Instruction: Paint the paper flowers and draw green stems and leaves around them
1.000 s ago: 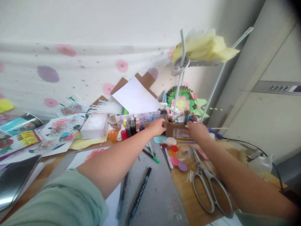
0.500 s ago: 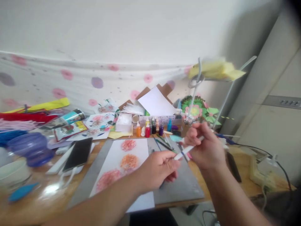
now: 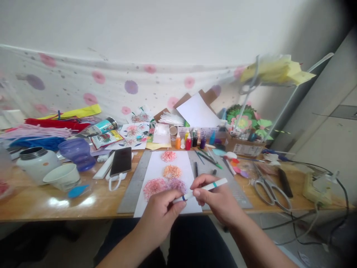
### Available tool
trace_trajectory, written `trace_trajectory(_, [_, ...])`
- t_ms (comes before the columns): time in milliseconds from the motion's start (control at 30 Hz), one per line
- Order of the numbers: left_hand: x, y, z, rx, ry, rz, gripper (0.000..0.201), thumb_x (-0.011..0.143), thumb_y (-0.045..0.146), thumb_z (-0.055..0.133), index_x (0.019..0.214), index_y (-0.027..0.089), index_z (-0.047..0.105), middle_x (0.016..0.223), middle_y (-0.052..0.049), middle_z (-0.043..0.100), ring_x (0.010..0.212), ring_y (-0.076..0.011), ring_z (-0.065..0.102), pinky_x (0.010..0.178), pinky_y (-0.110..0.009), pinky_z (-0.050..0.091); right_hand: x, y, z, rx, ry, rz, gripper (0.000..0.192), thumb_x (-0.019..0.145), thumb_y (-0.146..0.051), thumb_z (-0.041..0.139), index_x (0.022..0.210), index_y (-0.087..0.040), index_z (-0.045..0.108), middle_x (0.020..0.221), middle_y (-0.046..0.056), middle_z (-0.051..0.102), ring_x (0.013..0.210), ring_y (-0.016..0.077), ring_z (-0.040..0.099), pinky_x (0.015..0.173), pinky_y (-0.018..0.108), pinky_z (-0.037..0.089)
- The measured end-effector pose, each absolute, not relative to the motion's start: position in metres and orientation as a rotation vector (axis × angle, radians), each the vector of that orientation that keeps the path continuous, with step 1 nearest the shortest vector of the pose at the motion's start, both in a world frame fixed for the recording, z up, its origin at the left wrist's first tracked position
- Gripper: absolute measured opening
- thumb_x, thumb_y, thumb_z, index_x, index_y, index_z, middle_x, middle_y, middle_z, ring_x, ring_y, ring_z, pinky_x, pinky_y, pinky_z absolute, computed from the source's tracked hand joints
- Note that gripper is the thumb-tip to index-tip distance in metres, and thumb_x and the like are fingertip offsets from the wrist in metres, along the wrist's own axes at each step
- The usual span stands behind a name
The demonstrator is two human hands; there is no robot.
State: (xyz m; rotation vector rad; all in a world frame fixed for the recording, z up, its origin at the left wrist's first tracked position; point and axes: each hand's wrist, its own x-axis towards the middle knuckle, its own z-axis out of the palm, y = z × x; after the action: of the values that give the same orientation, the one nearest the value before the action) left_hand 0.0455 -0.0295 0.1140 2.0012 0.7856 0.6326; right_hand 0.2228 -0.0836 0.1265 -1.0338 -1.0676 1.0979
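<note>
Both hands hold one white marker [image 3: 208,187] with a teal band, low over the near table edge. My left hand [image 3: 161,214] pinches its lower left end, at the cap. My right hand [image 3: 216,199] grips the barrel to the right. Just beyond them lies a white paper sheet [image 3: 170,175] with several stamped flower blobs in pink, orange and purple, resting on a grey cutting mat [image 3: 139,178].
Small ink bottles [image 3: 189,141] and a cardboard box of pens [image 3: 245,147] stand at the back. Scissors [image 3: 266,186] lie right, a phone [image 3: 121,161], a white cup [image 3: 63,176], a purple vase [image 3: 78,153] and a jar [image 3: 35,163] left. Loose markers [image 3: 208,158] lie beyond the sheet.
My hands drew back from the pen box at the rear to the near table edge, carrying a white marker. The view widened as my head pulled back and left.
</note>
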Motion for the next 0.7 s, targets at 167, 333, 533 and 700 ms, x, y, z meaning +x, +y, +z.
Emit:
trace_trajectory(167, [0.04, -0.029, 0.115, 2.098, 0.792, 0.603, 0.032, 0.089, 0.043, 0.049, 0.07, 0.02, 0.06, 0.065, 0.001, 0.055, 0.063, -0.014, 0.05, 0.06, -0.025, 0.033, 0.217, -0.083, 0.125, -1.023, -1.105, 1.266, 0.025, 0.062, -0.029, 0.084, 0.073, -0.015, 0.066, 0.057, -0.003, 0.063, 0.046, 0.0056, 0.054, 0.045, 0.016, 0.042])
trace_trajectory(333, [0.04, -0.03, 0.109, 2.204, 0.73, 0.551, 0.039, 0.09, 0.048, 0.045, 0.066, 0.02, 0.057, 0.064, -0.001, 0.059, 0.062, -0.0152, 0.053, 0.06, -0.027, 0.032, 0.212, -0.081, 0.105, -0.957, -1.112, 1.371, 0.028, 0.068, -0.037, 0.081, 0.073, -0.014, 0.066, 0.056, 0.001, 0.066, 0.046, 0.0083, 0.059, 0.044, 0.018, 0.048])
trace_trajectory(533, [0.019, -0.013, 0.111, 2.292, 0.819, 0.417, 0.047, 0.093, 0.053, 0.031, 0.063, 0.02, 0.044, 0.06, 0.001, 0.053, 0.06, -0.0149, 0.051, 0.056, -0.026, 0.03, 0.254, -0.07, 0.106, -0.877, -0.988, 1.237, 0.021, 0.073, -0.034, 0.077, 0.068, -0.017, 0.067, 0.05, 0.0, 0.065, 0.037, 0.0067, 0.055, 0.035, 0.013, 0.042])
trace_trajectory(700, [0.012, 0.018, 0.12, 2.234, 1.079, 0.459, 0.043, 0.091, 0.051, 0.035, 0.061, 0.02, 0.041, 0.057, 0.003, 0.046, 0.058, -0.0137, 0.045, 0.057, -0.025, 0.029, 0.289, -0.042, 0.124, -0.865, -0.928, 1.094, 0.018, 0.068, -0.029, 0.081, 0.068, -0.018, 0.067, 0.049, -0.001, 0.063, 0.039, 0.0065, 0.055, 0.04, 0.015, 0.047])
